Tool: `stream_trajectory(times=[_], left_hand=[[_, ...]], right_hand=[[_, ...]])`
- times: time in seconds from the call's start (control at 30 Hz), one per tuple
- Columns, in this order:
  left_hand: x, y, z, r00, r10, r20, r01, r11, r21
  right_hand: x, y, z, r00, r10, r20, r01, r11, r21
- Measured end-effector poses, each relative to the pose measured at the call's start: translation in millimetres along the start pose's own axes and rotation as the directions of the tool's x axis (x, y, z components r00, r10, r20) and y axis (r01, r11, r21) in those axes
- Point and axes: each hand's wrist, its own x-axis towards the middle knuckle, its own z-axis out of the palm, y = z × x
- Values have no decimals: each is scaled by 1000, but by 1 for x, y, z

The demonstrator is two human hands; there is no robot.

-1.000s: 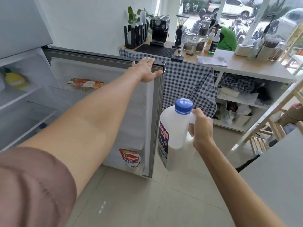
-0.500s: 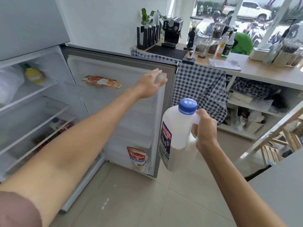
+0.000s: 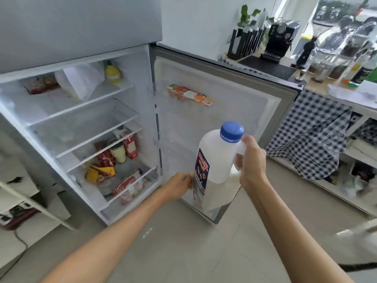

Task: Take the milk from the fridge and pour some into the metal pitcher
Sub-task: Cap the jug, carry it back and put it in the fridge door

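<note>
- While the fridge door [image 3: 224, 103] stands wide open, the milk jug [image 3: 216, 166] is already out of the fridge, held upright in front of the door's inner face, blue cap [image 3: 232, 132] on
- Right hand [image 3: 252, 162]: fingers wrapped tight round the jug's handle just under the cap; it carries the jug alone
- Left hand [image 3: 179, 185]: a second ago it was up on the top edge of the door, half a second ago it had lifted off and hung in the air; now it is low, at the jug's labelled side near the base. Fingers partly hidden behind the jug, so I cannot tell whether they are spread, curled or touching the label
- View has swung left since then: the fridge interior [image 3: 81, 127] with its shelves now fills the left half, counter [image 3: 336, 92] pushed to the right edge and blurred
- Judgement: door was let go without being swung shut; the left hand seems bound either for supporting the jug or for the door's lower part, cannot say which
- Task state: first half done (milk taken), pour not begun. Metal pitcher not identifiable in this view; objects on the counter beside the coffee machine [image 3: 282, 39] are too smeared to name
- Risk: jug looks about half full, cap must come off before pouring; open door is in the way of the walk to the counter
</note>
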Motion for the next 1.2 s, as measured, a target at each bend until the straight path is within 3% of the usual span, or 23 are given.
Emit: stream_trajectory(times=[0.1, 0.23, 0.4, 0.7, 0.9, 1.03, 1.2], left_hand=[[3, -8, 2, 980, -197, 37, 200, 941, -273], [15, -46, -30, 916, -378, 139, 393, 766, -508], [27, -77, -74, 884, -402, 239, 465, 707, -533], [83, -126, -129, 823, -513, 243, 556, 638, -534], [124, -167, -116, 758, -592, 275, 614, 505, -607], [156, -209, -101, 727, -591, 349, 649, 424, -632], [204, -245, -88, 758, -484, 438, 631, 371, -682]], right_hand=[[1, 15, 8, 1000, 30, 0, -30, 999, -15], [2, 41, 54, 994, 106, 22, -104, 992, -67], [12, 72, 105, 990, 139, 14, -136, 979, -152], [39, 130, 163, 969, 234, -77, -246, 927, -283], [71, 186, 185, 929, 328, -170, -358, 914, -191], [105, 235, 192, 921, 340, -191, -378, 897, -228], [143, 286, 199, 951, 280, -132, -308, 904, -298]])
